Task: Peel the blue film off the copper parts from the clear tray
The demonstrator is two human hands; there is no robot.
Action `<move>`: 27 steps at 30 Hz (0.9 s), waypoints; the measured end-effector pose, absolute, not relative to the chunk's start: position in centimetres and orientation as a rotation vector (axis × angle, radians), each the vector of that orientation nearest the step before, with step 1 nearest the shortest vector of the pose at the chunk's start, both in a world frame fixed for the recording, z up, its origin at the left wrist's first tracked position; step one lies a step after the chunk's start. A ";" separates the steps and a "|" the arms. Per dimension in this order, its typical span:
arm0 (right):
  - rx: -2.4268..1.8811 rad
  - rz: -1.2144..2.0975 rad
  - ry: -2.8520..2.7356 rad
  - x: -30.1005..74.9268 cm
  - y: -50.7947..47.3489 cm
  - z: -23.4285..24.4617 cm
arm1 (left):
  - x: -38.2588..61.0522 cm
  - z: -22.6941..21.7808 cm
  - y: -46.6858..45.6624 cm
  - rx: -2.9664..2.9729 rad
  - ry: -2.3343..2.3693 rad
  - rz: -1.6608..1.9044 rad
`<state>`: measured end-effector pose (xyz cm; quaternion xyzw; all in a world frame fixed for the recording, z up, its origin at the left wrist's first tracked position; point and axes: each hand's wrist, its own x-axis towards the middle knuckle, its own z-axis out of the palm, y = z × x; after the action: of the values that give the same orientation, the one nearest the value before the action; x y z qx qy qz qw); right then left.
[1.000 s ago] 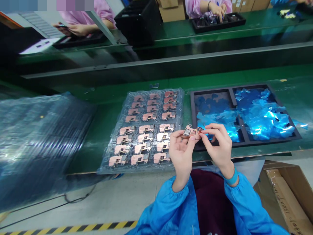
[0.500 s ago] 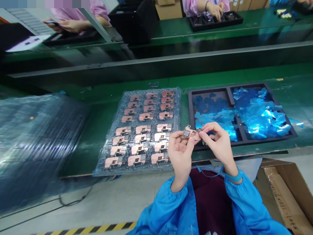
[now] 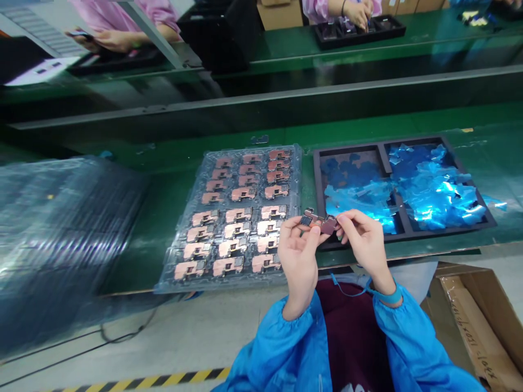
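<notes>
My left hand (image 3: 299,255) pinches a small copper-coloured part (image 3: 317,221) by its left end, just above the near edge of the green bench. My right hand (image 3: 363,239) is closed too, its fingertips gripping the right end of the same part. Left of my hands lies a clear plastic blister tray (image 3: 192,272) holding several rows of like copper parts (image 3: 239,218). Behind my hands a black two-compartment tray (image 3: 384,157) holds a heap of shiny blue film pieces (image 3: 429,188).
A stack of clear plastic trays (image 3: 61,228) fills the bench's left end. An open cardboard box (image 3: 478,321) stands on the floor at lower right. Beyond a dark conveyor (image 3: 286,103), other people's hands (image 3: 357,12) work over black trays. Yellow-black tape (image 3: 134,380) marks the floor.
The part in my fingers has turned, so its darker side now faces up. Both hands have dropped slightly and stay closed on it.
</notes>
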<state>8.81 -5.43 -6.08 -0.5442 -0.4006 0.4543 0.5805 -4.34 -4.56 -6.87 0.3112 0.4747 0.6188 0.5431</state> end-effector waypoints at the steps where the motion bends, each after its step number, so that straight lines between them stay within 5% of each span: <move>1: -1.257 1.073 -0.936 8.8 -5.4 -6.1 | -4.4 -6.9 -4.5 0.739 1.134 1.465; 27: -1.282 0.955 -1.427 9.9 -6.0 -8.0 | -11.1 -6.2 -4.0 0.976 1.186 1.434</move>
<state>9.93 -6.00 -7.97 -0.5252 -0.5845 0.3912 0.4790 -11.06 -3.98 -6.15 0.4030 0.4897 0.5923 0.4969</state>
